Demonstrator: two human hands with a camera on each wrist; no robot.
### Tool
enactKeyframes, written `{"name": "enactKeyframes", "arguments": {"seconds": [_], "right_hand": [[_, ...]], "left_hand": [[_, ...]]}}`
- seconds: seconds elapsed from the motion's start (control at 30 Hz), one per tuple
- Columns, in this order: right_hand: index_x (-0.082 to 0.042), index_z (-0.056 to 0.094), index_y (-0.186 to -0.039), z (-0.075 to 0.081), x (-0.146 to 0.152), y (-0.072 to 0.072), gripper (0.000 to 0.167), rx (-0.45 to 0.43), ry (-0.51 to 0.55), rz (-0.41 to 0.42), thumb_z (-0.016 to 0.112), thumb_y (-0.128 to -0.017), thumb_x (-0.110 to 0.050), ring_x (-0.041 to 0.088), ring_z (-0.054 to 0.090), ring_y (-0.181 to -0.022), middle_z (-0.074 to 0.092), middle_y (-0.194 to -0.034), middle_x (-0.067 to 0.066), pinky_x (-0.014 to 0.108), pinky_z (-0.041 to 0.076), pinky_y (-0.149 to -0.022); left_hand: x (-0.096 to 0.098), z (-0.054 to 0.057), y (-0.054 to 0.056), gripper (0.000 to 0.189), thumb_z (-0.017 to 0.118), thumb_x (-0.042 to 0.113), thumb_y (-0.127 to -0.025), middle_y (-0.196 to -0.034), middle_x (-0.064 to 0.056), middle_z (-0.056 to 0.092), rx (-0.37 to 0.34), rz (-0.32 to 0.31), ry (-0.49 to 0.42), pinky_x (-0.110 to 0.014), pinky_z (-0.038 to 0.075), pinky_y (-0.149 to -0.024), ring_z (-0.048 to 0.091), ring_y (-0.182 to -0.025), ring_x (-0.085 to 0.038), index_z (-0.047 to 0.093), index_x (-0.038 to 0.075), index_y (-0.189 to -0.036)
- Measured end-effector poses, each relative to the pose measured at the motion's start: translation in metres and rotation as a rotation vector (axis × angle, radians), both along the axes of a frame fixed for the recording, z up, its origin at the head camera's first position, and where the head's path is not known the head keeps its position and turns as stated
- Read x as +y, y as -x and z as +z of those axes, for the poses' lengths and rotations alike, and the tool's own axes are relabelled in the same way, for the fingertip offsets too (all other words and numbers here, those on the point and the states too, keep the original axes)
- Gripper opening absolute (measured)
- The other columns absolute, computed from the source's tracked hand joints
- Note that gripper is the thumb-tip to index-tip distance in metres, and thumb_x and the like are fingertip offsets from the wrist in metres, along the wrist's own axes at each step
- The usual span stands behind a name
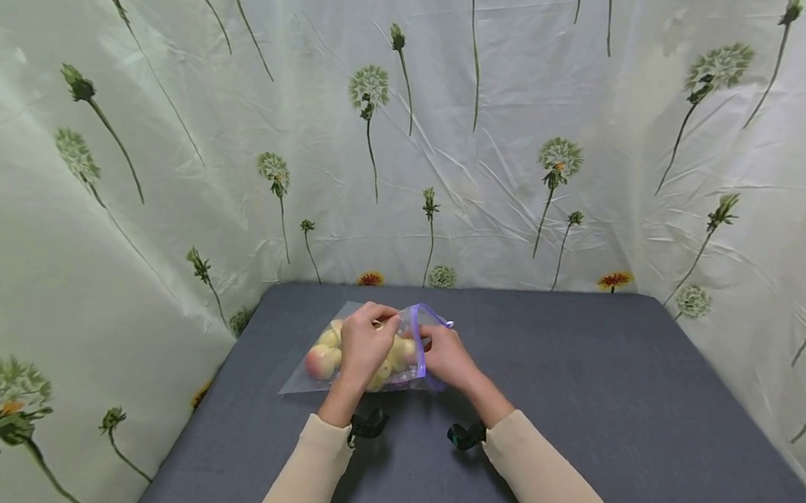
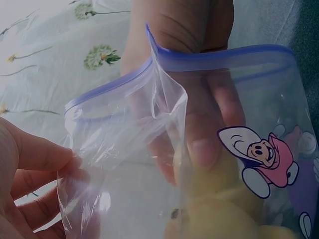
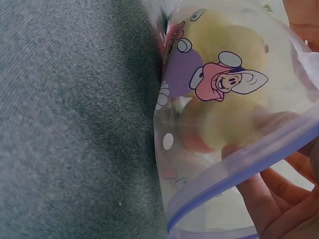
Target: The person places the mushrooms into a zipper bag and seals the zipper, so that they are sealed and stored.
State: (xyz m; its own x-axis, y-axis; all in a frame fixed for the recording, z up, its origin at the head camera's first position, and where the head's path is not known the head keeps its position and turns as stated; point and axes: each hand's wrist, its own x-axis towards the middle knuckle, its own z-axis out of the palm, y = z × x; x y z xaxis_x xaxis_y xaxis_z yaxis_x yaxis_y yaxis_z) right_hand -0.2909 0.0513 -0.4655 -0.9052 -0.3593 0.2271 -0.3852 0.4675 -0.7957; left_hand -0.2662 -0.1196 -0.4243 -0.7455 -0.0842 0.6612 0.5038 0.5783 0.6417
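Note:
A clear zip bag (image 1: 402, 374) with a purple zip edge and printed cartoon figures lies on its side, its mouth to the right. Inside are several yellow fruits (image 1: 329, 336), some with a red blush. My left hand (image 1: 367, 340) pinches the bag's upper side near the mouth, fingertips on the plastic. Through the opening reaches my right hand (image 1: 447, 356), its thumb and fingers around a yellow-and-red fruit (image 3: 199, 127) just inside. The purple zip (image 2: 224, 56) crosses in front of the right hand in the left wrist view.
The bag rests on a dark grey-blue table (image 1: 575, 385). Behind and to the left hangs a pale curtain (image 1: 493, 134) printed with dandelions. A black wrist device (image 1: 368, 424) is on the left wrist, another (image 1: 466, 435) on the right.

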Motion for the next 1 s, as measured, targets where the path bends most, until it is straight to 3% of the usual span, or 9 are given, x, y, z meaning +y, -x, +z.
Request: {"name": "enactKeyframes", "arguments": {"seconds": [0.2, 0.5, 0.8, 1.0], "right_hand": [[-0.013, 0.075, -0.117, -0.002, 0.003, -0.003, 0.033, 0.001, 0.021, -0.013, 0.082, -0.086, -0.021, 0.011, 0.068, -0.074, 0.074, -0.102, 0.0, 0.031, 0.056, -0.063], [-0.013, 0.076, -0.109, -0.003, 0.009, -0.008, 0.021, -0.038, 0.048, -0.004, 0.077, -0.088, -0.012, 0.014, 0.072, -0.083, 0.073, -0.105, 0.001, 0.029, 0.058, -0.067], [-0.01, 0.073, -0.12, -0.003, 0.019, -0.011, 0.026, -0.097, 0.074, 0.051, 0.068, -0.094, -0.008, 0.024, 0.071, -0.099, 0.07, -0.115, 0.005, 0.034, 0.058, -0.081], [-0.013, 0.072, -0.122, 0.001, 0.029, -0.014, 0.028, -0.124, 0.112, 0.041, 0.071, -0.094, -0.009, 0.026, 0.069, -0.103, 0.07, -0.115, 0.004, 0.036, 0.057, -0.084]], "left_hand": [[0.001, 0.001, 0.0, 0.006, 0.074, 0.008, -0.087, -0.079, 0.002, 0.068, -0.016, -0.007, -0.005, -0.035, 0.054, -0.066, 0.064, -0.072, -0.016, 0.08, 0.009, -0.084], [0.0, -0.002, 0.001, 0.006, 0.075, 0.007, -0.084, -0.077, 0.004, 0.067, -0.006, 0.007, 0.0, -0.033, 0.051, -0.063, 0.063, -0.072, -0.015, 0.079, 0.01, -0.083], [0.0, -0.002, 0.001, 0.007, 0.076, 0.006, -0.084, -0.078, 0.004, 0.068, 0.001, 0.01, -0.009, -0.033, 0.051, -0.063, 0.064, -0.071, -0.015, 0.079, 0.011, -0.081], [0.0, 0.001, 0.0, 0.005, 0.075, 0.008, -0.085, -0.078, 0.003, 0.068, -0.033, 0.01, -0.013, -0.034, 0.052, -0.066, 0.064, -0.073, -0.015, 0.079, 0.011, -0.082]]}}
